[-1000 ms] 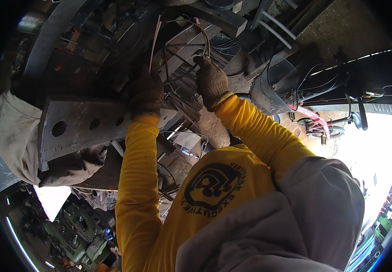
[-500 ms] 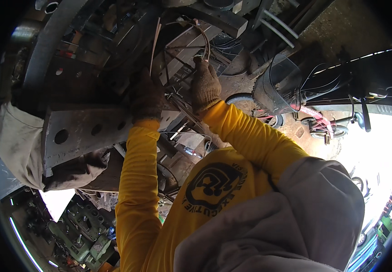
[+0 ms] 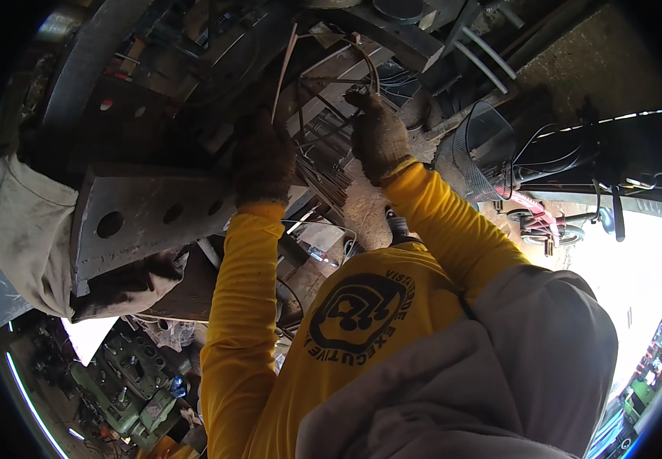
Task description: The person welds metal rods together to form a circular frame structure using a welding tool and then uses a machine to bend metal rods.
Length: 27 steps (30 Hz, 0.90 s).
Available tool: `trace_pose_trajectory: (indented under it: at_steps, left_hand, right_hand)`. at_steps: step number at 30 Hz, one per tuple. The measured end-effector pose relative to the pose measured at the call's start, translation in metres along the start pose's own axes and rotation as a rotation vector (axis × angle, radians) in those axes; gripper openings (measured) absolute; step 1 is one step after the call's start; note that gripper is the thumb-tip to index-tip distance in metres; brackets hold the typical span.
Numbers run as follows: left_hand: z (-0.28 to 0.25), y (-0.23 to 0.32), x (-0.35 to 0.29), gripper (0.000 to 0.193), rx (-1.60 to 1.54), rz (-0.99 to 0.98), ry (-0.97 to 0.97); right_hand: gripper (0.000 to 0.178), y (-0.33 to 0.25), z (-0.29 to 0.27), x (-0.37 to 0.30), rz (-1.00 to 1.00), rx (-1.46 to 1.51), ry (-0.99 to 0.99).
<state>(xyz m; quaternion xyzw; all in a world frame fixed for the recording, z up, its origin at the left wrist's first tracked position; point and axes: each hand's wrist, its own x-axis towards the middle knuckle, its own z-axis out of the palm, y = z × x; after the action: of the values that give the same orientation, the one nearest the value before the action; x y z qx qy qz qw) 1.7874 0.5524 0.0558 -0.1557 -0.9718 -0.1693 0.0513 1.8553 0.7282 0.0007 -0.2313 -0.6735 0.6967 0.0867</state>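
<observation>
- The holed steel beam [image 3: 155, 222] lies at 9 o'clock, running in toward my left hand [image 3: 264, 157].
- The pink bicycle [image 3: 534, 203] is at 3 o'clock; my right sleeve [image 3: 453, 218] has swung outward, covering the front wheel that showed half a second ago.
- The mesh basket [image 3: 480, 149] sits at 2 o'clock, too dim inside to tell its contents.
- My gloved right hand [image 3: 379, 138], at 1 o'clock, has turned at the wrist, yet looks closed around the curved rod [image 3: 375, 70]; I judge the grip kept, only its angle altered.
- My gloved left hand, at 11, is shadowed; I cannot tell whether it grips.
- The curved rod arcs near 12.
- A thin strip [image 3: 283, 75] rises beyond my left hand.
</observation>
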Motion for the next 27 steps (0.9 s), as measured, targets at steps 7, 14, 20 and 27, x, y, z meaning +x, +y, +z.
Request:
trace_pose_trajectory:
  at_steps: [7, 14, 20, 27]
  left_hand:
    - [0.002, -0.003, -0.007, 0.033, -0.042, 0.129, 0.146]
    - [0.012, -0.001, -0.004, 0.033, -0.047, 0.096, 0.085]
    - [0.007, -0.007, 0.0, 0.028, 0.032, 0.079, 0.106]
    - [-0.063, 0.08, -0.041, 0.028, -0.454, -0.231, 0.011]
  right_hand:
    - [0.038, -0.009, 0.023, 0.002, 0.283, 0.651, 0.16]
    - [0.047, -0.016, 0.043, -0.005, 0.2, 0.644, 0.255]
    - [0.046, -0.007, 0.011, -0.007, 0.033, 0.126, 0.202]
    - [0.032, -0.034, -0.003, -0.071, -0.206, 0.693, -0.002]
